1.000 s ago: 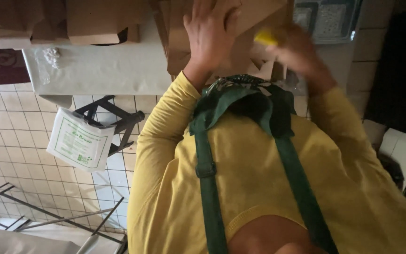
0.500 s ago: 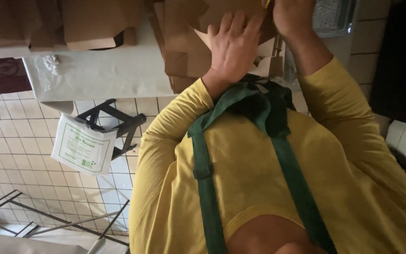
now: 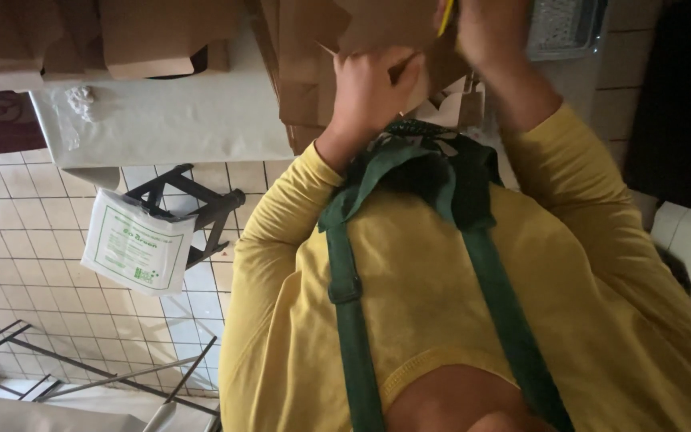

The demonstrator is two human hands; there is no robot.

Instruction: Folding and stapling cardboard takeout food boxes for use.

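I look down my own yellow long-sleeved top and green apron straps to a stack of brown paper bags (image 3: 305,72) on a white table (image 3: 193,120). My left hand (image 3: 369,88) is curled, its fingers closed on the edge of a brown paper flap (image 3: 385,24) at the top of the stack. My right hand (image 3: 489,32) is higher and to the right, closed around a thin yellow object (image 3: 445,18) that is only partly visible. What kind of object it is cannot be told. Both hands are close together over the stack.
More brown cartons (image 3: 161,36) lie on the table at the upper left. A white plastic bag with green print (image 3: 137,244) hangs by a black stool frame (image 3: 197,204) over the tiled floor. A metal rack (image 3: 81,368) is lower left, a grey mesh tray (image 3: 561,24) upper right.
My left hand went from lying flat and spread on the brown paper to curled on a flap's edge. My right hand rose toward the top of the view with the yellow object.
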